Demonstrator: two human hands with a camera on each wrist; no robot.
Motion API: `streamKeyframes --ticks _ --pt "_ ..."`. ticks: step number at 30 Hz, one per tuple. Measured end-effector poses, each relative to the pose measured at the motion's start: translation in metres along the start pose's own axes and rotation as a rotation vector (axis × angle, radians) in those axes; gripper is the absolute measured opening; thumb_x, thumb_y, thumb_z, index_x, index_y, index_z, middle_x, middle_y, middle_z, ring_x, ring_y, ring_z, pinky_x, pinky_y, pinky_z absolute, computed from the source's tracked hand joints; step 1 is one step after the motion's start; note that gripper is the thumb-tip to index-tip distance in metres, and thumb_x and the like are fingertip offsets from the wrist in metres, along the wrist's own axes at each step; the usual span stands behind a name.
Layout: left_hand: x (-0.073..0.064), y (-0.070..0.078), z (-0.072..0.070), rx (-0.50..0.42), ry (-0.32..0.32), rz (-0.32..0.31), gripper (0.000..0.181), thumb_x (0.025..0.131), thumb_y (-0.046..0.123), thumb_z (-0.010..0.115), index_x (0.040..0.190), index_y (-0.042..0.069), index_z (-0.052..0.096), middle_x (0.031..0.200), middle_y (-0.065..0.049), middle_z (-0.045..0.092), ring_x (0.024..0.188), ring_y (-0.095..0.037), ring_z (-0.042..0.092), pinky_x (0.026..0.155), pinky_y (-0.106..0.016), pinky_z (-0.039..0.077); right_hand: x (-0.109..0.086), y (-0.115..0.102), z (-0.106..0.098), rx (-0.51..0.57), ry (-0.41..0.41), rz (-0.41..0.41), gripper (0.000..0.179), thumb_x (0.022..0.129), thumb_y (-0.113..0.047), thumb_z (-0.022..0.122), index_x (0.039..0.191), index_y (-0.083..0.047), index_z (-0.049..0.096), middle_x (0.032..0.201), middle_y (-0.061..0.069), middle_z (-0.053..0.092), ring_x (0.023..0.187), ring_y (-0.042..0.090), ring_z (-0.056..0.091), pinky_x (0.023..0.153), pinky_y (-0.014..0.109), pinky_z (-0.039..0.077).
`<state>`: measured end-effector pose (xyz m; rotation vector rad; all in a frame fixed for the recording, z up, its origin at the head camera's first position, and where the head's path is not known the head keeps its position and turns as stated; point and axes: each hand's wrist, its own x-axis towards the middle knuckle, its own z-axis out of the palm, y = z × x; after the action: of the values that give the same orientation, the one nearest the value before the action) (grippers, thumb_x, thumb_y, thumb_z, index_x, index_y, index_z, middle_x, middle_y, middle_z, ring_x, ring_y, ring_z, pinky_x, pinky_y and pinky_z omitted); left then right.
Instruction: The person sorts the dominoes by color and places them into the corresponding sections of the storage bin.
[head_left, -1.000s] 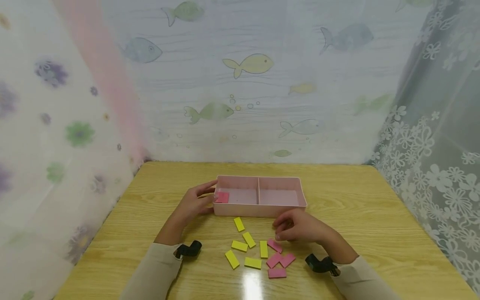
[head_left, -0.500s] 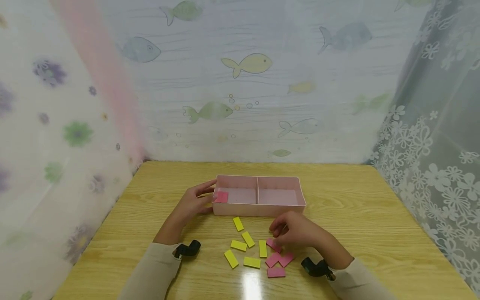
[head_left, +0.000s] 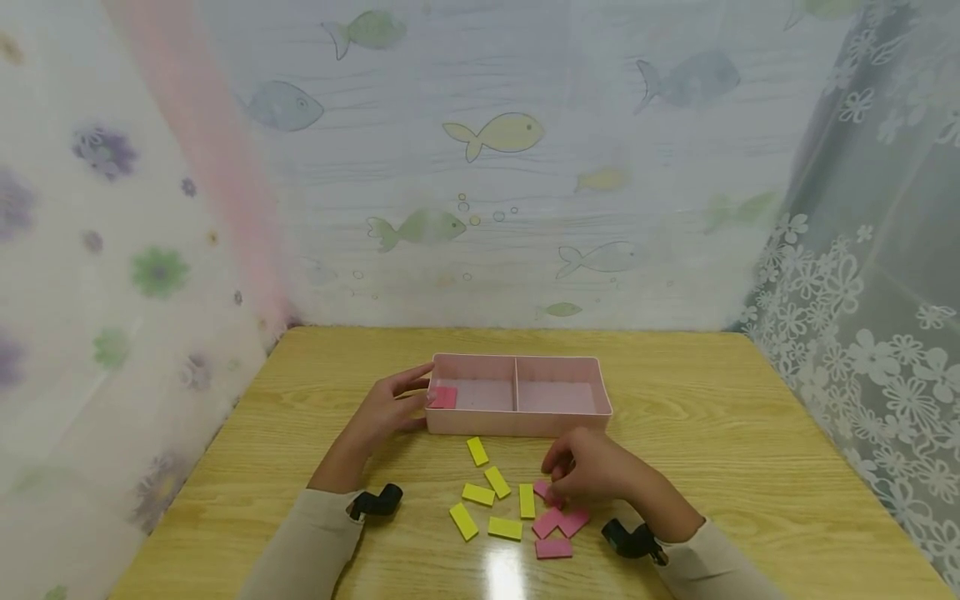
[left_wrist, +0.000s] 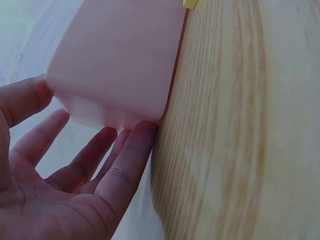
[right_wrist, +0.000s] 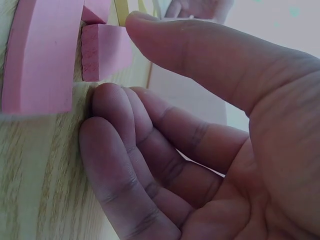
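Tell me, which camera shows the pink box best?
The head view: it shows nearly all of the pink box, including both compartments, with the left hand at one end. The left wrist view shows only outer walls; the right wrist view, a pale part behind the right hand.

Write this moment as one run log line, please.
Left hand: fingers touching end of pink box; right hand: at pink block; left compartment: something pink; yellow blocks: on table

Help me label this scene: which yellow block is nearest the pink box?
The topmost yellow block in the head view, below the left half of the divided pink box; the other five yellow blocks lie farther off.
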<state>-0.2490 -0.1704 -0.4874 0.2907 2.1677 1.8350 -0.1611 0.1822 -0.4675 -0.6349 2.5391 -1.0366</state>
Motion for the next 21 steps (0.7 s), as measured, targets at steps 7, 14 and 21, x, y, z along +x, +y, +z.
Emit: streamKeyframes --ticks 7,14,21 --pt "-0.0005 0.0007 0.0005 0.005 0.013 -0.013 0.059 0.102 0.018 0.067 0.157 0.026 0.046 0.159 -0.019 0.043 0.141 -0.042 0.050 0.097 -0.050 0.058 0.0007 0.0033 0.0005 0.007 0.002 -0.017 0.015 0.078 -0.009 0.087 0.090 -0.008 0.078 0.074 -0.005 0.070 0.068 0.010 0.063 0.059 0.024 0.053" --pt "-0.0010 0.0006 0.0006 0.001 0.013 -0.015 0.059 0.103 0.016 0.065 0.158 0.024 0.045 0.159 -0.020 0.043 0.140 -0.042 0.050 0.096 -0.050 0.059 0.0010 0.0083 -0.0002 0.001 0.013 -0.014 0.013 0.078 -0.007 0.085 0.089 -0.009 0.078 0.074 -0.005 0.070 0.068 0.010 0.063 0.060 0.024 0.053" --pt "-0.0005 -0.0001 0.0003 -0.003 0.010 -0.008 0.060 0.103 0.017 0.066 0.158 0.025 0.045 0.159 -0.020 0.043 0.141 -0.042 0.050 0.096 -0.050 0.059 0.0005 0.0091 -0.0014 0.016 0.027 0.001 0.014 0.079 -0.014 0.088 0.088 -0.010 0.078 0.072 -0.005 0.070 0.067 0.009 0.064 0.061 0.024 0.053"
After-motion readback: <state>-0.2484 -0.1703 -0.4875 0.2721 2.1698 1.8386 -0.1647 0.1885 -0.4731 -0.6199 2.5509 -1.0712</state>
